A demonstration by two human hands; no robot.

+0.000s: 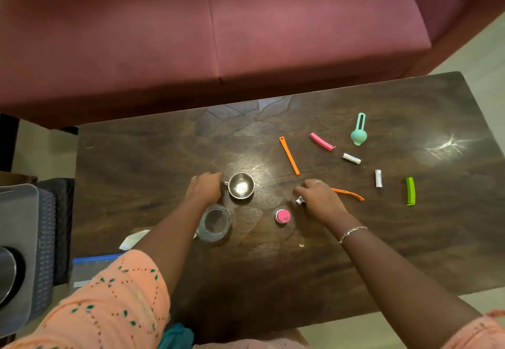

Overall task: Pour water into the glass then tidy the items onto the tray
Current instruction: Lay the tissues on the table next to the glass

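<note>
- A dark red sofa stands beyond the steel cup, past the far edge of the table.
- The dark wooden table carries the cup near its middle.
- A grey tray sits well to the left of the cup, off the table, on a dark woven stand.
- The left hand lies just left of the cup, fingers at its handle. I cannot tell whether the grip closes round the handle.
- The right hand lies right of the cup, its grip closed and pinching a small white tube.
- The glass stands upright just nearer than the cup, partly behind the left forearm.
- One orange strip lies right of and beyond the cup.
- A curved orange strip comes out from under the right hand.
- Farther right of the cup lie a mint scoop, a green clip and a pink clip, all apart.
- A pink-capped bottle stands nearer than the cup, to its right.
</note>
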